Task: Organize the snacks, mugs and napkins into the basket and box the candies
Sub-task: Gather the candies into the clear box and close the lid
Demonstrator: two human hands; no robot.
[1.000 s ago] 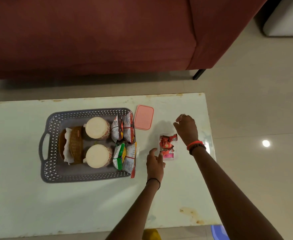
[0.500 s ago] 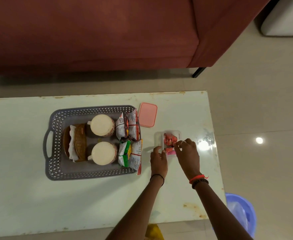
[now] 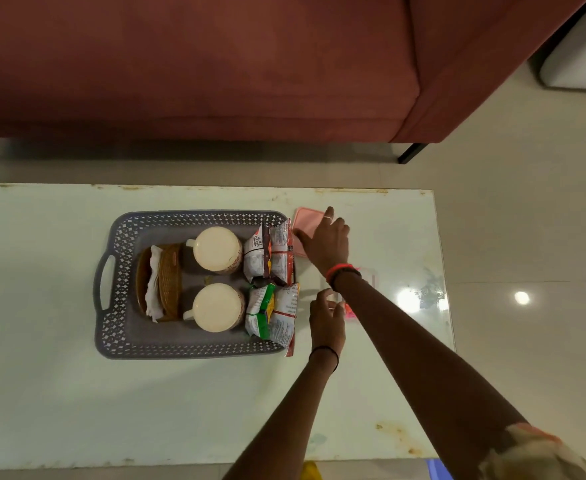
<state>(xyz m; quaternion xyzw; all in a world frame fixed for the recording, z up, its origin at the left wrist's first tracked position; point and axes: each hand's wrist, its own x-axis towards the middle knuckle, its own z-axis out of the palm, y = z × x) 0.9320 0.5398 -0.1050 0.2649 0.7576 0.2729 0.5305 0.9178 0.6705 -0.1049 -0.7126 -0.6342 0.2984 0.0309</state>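
A dark red fabric sofa [image 3: 215,64] fills the top, cut off on three sides. Below it lies a long, pale, glossy table [image 3: 42,393] with rust-stained edges. On it sits a grey plastic basket [image 3: 111,289], rectangular, with perforated walls. Inside are two round cream mugs [image 3: 217,249], a brown wicker holder with white napkins [image 3: 166,282], and crinkled foil snack packets [image 3: 267,254] standing along the right wall. Just right of the basket lies a flat pink lid [image 3: 307,216] with rounded corners. The right hand [image 3: 326,242] rests on it, fingers straight and spread. Nearer, a small clear box [image 3: 369,277] of candies [image 3: 350,311] is largely hidden by the right forearm. The left hand [image 3: 326,317] touches its near corner, fingers curved. Whether they pinch it cannot be told.
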